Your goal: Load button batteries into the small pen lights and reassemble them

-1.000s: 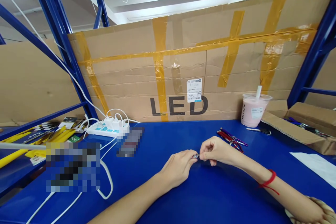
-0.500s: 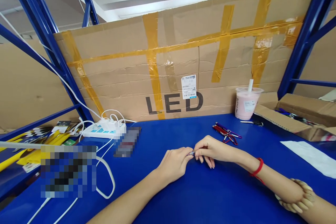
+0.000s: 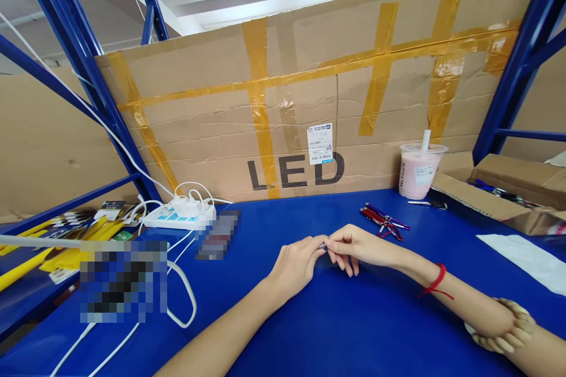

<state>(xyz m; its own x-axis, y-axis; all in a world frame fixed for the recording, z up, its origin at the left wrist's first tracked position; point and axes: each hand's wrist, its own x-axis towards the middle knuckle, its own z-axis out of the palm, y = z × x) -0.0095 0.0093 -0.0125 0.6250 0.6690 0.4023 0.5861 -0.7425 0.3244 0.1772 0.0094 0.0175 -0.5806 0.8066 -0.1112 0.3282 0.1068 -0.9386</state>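
My left hand (image 3: 295, 264) is closed, its thumb and forefinger pinching a small shiny piece (image 3: 323, 245) with dark and silvery parts. The tips of my right hand (image 3: 351, 245) meet the piece's other end in a pinch, while its lower fingers hang loosely curled. Most of the piece is covered by my fingers, so its kind cannot be made out. Both hands are just above the blue tabletop (image 3: 354, 324). Beyond my right hand lie several slim red and purple pen-like sticks (image 3: 384, 222) with red metal loops.
A cup of pink drink (image 3: 414, 177) stands at the back right, near an open cardboard box (image 3: 486, 197) and a white sheet (image 3: 522, 259). To the left are a white power strip (image 3: 177, 218), loose white cables (image 3: 191, 300) and yellow items (image 3: 84, 250). Taped cardboard (image 3: 212, 135) walls the back.
My fingertips have drawn slightly closer together, covering more of the small piece. The whole view has shifted a little; the things on the table lie as before.
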